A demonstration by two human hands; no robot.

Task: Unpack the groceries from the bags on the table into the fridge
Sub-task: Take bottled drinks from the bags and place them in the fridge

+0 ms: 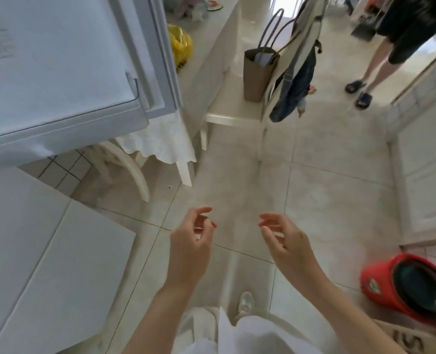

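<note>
We hold our left hand point(190, 247) and right hand point(287, 245) out over the pale tiled floor point(326, 195), each grip loosely curled, fingers apart, holding nothing. The white fridge door point(58, 67) stands at upper left. Beyond it a crumpled yellow plastic bag point(180, 46) lies on the desk with the white scalloped cloth point(160, 144). A tall brown paper bag with grey handles point(259, 72) stands on a white chair seat point(231, 111) just beside the desk. A red bucket point(380, 279) sits at lower right; another person's legs point(375, 65) show at upper right.
</note>
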